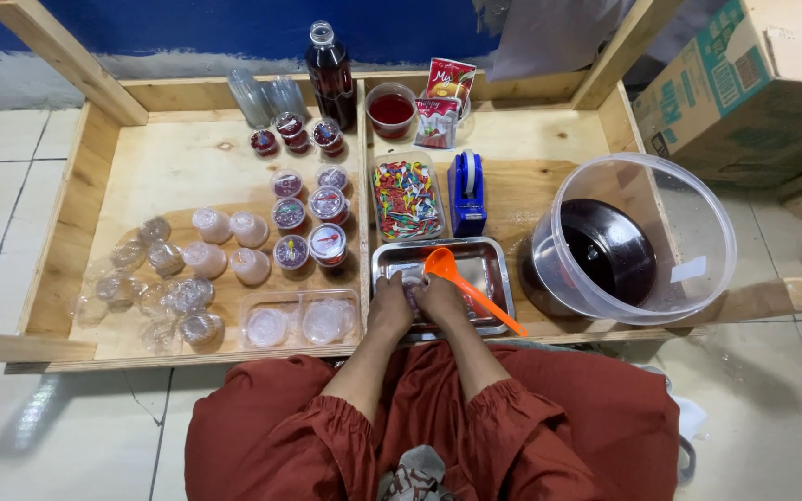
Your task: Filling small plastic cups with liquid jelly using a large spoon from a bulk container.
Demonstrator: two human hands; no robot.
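Note:
My left hand (390, 304) and my right hand (442, 300) meet over the near part of a steel tray (489, 263), fingers curled round a small clear cup that is mostly hidden between them. An orange ladle (461, 281) lies across the tray, its bowl beside my right hand and its handle pointing to the near right. To the left of the tray stand several small sealed cups of dark red drink (309, 227).
All lies inside a shallow wooden crate (76, 209). A tub of coloured straws (407, 198), a blue tape dispenser (467, 193), a dark bottle (330, 74), a red cup (391, 109), sachets (441, 104), a big clear bucket of dark liquid (638, 237), empty cups and lids (178, 278), a cardboard box (754, 83).

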